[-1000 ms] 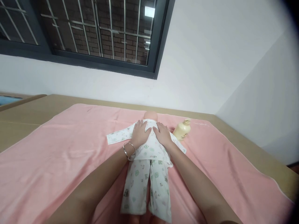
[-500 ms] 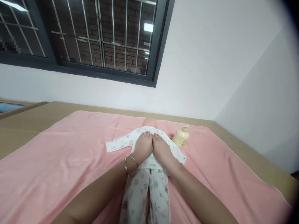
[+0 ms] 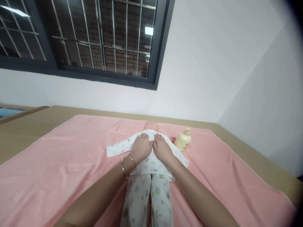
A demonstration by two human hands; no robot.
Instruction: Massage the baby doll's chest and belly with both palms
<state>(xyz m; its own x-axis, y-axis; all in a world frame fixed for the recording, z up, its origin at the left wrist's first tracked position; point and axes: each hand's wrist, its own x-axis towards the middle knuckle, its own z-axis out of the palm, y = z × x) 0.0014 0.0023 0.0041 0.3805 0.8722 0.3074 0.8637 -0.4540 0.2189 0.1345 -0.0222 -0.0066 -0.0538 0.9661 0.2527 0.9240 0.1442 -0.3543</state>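
Note:
A baby doll [image 3: 151, 125] lies stretched out, its bald head at the far end. It wears a white printed top [image 3: 152, 165] and matching trousers [image 3: 137, 197]. My left hand [image 3: 142, 148] rests flat on the upper left of the top, a silver bangle [image 3: 123, 168] round its wrist. Beside it, my right hand [image 3: 163, 148] lies flat on the upper right, the thumbs close together at the middle. Neither hand grips anything. One sleeve [image 3: 118, 148] spreads out to the left; my right hand and forearm partly cover the other side.
A cream pump bottle [image 3: 183, 140] stands by the right sleeve. Under the doll is a pink blanket [image 3: 78, 157] on a tan surface [image 3: 63, 111]. Behind rise a white wall [image 3: 201, 63] and a dark-framed window [image 3: 101, 77] with metal bars.
My hands have moved slightly apart, the left one outward to the left, and the fingertips are now separated. Both still lie on the top. The view has tilted up slightly.

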